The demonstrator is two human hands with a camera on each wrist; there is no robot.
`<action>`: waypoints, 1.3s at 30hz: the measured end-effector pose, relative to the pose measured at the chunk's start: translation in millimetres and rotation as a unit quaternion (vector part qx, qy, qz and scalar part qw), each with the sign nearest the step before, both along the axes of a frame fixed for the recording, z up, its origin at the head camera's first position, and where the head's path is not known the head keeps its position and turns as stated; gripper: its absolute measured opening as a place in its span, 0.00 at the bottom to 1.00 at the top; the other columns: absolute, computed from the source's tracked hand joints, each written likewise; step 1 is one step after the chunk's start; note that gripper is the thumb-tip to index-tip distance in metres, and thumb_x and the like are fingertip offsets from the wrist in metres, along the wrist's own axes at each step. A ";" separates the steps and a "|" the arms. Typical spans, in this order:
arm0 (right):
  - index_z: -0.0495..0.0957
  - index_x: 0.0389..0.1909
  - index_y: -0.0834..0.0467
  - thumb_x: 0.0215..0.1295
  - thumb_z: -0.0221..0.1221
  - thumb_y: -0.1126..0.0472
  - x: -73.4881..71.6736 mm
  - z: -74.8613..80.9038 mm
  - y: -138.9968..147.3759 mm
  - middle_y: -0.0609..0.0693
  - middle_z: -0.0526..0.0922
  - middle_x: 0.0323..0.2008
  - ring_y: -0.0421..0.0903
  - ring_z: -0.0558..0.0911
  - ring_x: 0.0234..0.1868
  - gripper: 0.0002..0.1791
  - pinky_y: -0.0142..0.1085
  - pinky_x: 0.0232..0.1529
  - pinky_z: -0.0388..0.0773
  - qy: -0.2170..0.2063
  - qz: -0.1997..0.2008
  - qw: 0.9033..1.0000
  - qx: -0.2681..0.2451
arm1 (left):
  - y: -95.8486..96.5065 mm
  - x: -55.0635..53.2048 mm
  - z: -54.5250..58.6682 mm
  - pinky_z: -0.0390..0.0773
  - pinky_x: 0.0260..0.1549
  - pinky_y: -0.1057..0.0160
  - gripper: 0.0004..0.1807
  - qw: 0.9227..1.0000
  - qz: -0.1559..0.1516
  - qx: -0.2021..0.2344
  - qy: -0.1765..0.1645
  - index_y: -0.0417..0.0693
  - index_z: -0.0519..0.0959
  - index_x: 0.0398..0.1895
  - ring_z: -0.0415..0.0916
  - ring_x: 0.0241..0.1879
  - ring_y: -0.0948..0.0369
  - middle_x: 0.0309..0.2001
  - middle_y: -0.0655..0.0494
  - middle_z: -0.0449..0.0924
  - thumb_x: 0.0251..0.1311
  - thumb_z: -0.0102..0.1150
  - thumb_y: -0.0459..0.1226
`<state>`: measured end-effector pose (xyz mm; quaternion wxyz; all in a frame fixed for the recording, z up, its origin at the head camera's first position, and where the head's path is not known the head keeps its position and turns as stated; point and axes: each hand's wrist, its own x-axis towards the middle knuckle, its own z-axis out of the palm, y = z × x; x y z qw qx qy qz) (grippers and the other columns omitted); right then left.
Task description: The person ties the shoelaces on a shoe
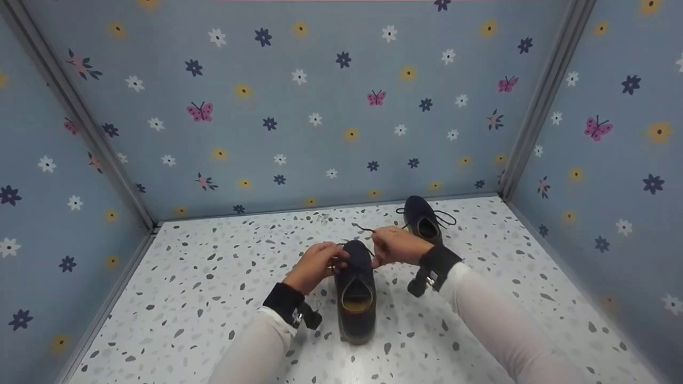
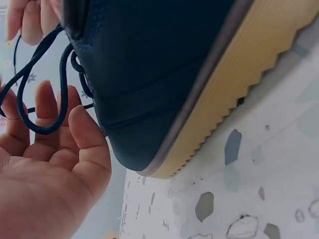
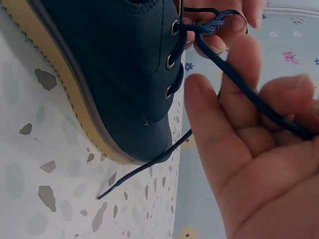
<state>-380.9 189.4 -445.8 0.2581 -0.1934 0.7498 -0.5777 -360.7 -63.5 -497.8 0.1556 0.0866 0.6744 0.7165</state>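
A dark blue lace-up shoe (image 1: pixel 356 328) with a ridged yellowish sole stands on the speckled floor, toe pointing away. My left hand (image 1: pixel 319 262) is at its left side, near the toe. The left wrist view shows a loop of dark blue shoelace (image 2: pixel 63 94) across its curled fingers. To the right of the shoe, my right hand (image 1: pixel 399 245) grips a lace (image 3: pixel 239 84) that runs taut from a crossing above the metal eyelets. Left fingertips show behind that crossing. A loose lace end (image 3: pixel 130 174) trails past the toe.
A second dark shoe (image 1: pixel 419 207), its laces spread to both sides, stands farther back on the right near the wall. Flower-patterned panels (image 1: pixel 320 96) with grey corner posts (image 1: pixel 549 90) enclose the floor (image 1: pixel 213 298) at the back and both sides.
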 end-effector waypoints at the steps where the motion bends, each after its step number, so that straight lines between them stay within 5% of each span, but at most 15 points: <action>1: 0.66 0.27 0.57 0.81 0.39 0.56 0.2 0.5 -0.2 0.48 0.74 0.22 0.47 0.87 0.33 0.19 0.45 0.51 0.86 -0.012 0.008 1.000 -0.011 | 0.0 -0.2 0.4 0.81 0.43 0.63 0.12 1.000 0.005 0.004 0.001 0.43 0.80 0.38 0.81 0.41 0.60 0.39 0.55 0.81 0.76 0.51 0.41; 6: 0.59 0.37 0.56 0.76 0.39 0.67 1.0 3.1 0.4 0.52 0.78 0.29 0.51 0.87 0.41 0.05 0.55 0.63 0.80 -0.062 0.037 0.996 -0.058 | -0.3 0.1 1.7 0.82 0.43 0.61 0.14 0.999 0.034 0.014 0.011 0.39 0.81 0.39 0.82 0.41 0.60 0.38 0.54 0.81 0.76 0.50 0.39; 12: 0.51 0.42 0.54 0.70 0.43 0.78 2.1 5.6 2.1 0.55 0.87 0.40 0.52 0.89 0.50 0.16 0.48 0.63 0.82 -0.036 0.020 0.999 -0.018 | -1.2 -0.4 4.1 0.83 0.53 0.51 0.11 0.997 0.072 0.028 0.013 0.43 0.80 0.37 0.82 0.43 0.58 0.39 0.52 0.83 0.76 0.50 0.37; 22: 0.49 0.43 0.54 0.73 0.44 0.76 0.6 5.0 3.8 0.55 0.83 0.36 0.60 0.88 0.53 0.17 0.52 0.63 0.81 -0.034 0.026 0.998 -0.041 | -2.5 0.3 8.5 0.82 0.50 0.52 0.12 0.993 0.091 0.070 0.031 0.42 0.79 0.36 0.86 0.44 0.53 0.37 0.50 0.84 0.76 0.48 0.37; 33: 0.62 0.57 0.61 0.82 0.48 0.67 -1.3 7.3 5.5 0.58 0.87 0.45 0.47 0.90 0.45 0.10 0.48 0.60 0.84 0.030 0.011 0.999 -0.037 | -2.0 0.6 10.9 0.83 0.55 0.54 0.06 0.986 0.064 0.150 0.021 0.44 0.71 0.41 0.86 0.40 0.58 0.34 0.54 0.87 0.77 0.44 0.34; 39: 0.77 0.58 0.71 0.81 0.54 0.61 -2.2 5.6 5.7 0.55 0.90 0.44 0.41 0.90 0.41 0.17 0.42 0.57 0.86 0.079 -0.024 0.996 -0.022 | -0.7 1.8 14.4 0.84 0.54 0.57 0.06 0.983 0.061 0.172 0.017 0.42 0.70 0.43 0.86 0.40 0.58 0.34 0.53 0.85 0.79 0.44 0.34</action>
